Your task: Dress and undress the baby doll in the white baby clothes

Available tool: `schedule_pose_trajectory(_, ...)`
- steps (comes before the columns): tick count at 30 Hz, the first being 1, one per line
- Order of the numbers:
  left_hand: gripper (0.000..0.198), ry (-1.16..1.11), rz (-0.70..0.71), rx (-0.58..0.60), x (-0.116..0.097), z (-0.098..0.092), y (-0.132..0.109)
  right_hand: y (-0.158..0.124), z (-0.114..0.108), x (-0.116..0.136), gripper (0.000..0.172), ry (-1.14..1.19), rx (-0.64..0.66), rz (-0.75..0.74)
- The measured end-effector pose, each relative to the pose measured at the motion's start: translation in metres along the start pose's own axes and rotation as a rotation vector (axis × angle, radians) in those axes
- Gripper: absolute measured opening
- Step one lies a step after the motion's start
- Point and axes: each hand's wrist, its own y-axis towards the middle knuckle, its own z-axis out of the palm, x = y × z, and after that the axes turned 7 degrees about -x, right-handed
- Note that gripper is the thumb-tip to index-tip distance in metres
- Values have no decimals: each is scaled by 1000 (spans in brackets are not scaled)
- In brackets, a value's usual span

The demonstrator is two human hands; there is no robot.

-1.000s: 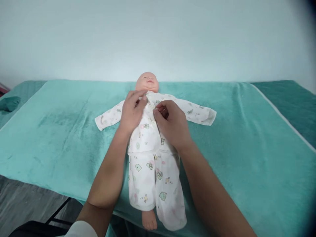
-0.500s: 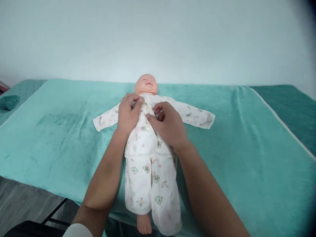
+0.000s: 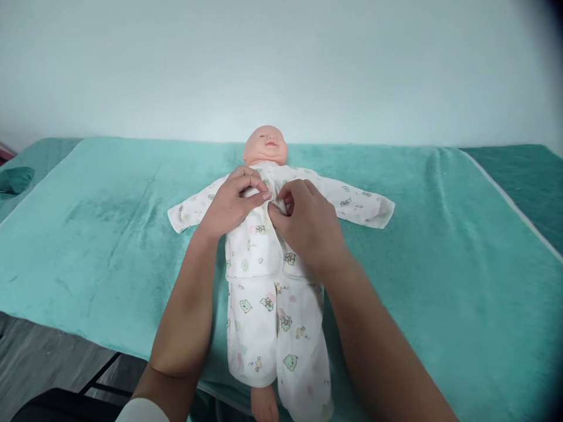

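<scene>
Both hands meet at the chest of a baby doll [image 3: 265, 145] that lies on its back in the middle of the frame, head toward the wall and legs toward the lower edge. The left hand [image 3: 231, 205] is closed in a pinch on the front of the doll's white printed shirt [image 3: 255, 249], thumb and forefinger pressed onto a fold of cloth just under the collar. The right hand [image 3: 308, 225] is curled shut on the facing edge of the same opening, its fingertips touching those of the left. Whether a snap or a tie sits between them cannot be told, since the fingers cover it.

The work in hand appears to be the top closure of the shirt. By my judgement a fine grip matters most here: the two edges held level against each other and the cloth kept taut over the chest.

The shirt's sleeves are spread out to either side, flat on the teal towel [image 3: 97, 234] that covers the surface. Matching trousers [image 3: 259, 334] run down toward the lower centre, with one bare foot [image 3: 264, 405] showing below them. A darker teal cover [image 3: 523, 181] shows at the right edge, and a small rolled cloth [image 3: 15, 179] lies at the far left
</scene>
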Motion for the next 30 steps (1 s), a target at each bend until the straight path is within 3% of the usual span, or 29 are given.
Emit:
schedule_pose_trajectory(5,9,-31,-8,15,3,-1,0,3,-3,1,12,32,-5,24)
schedule_pose_trajectory(10,10,-28,0,21,4,-1,0,9,-10,-13,12,472,114,230)
schedule_pose_trajectory(13,13,-31,56,-12,3,4,0,9,-8,-20,13,743,72,320)
schedule_pose_trajectory(16,16,-19,133,-97,1,12,-1,7,-2,-21,13,886,25,292)
schedule_pose_trajectory(22,16,85,71,-188,-7,18,-5,6,4,-25,11,857,1,290)
schedule_pose_trajectory(27,8,116,27,-62,-13,8,-7,6,6,-27,8,850,-10,281)
schedule_pose_trajectory(30,10,94,9,-54,-13,5,-7,6,5,-26,7,829,-12,264)
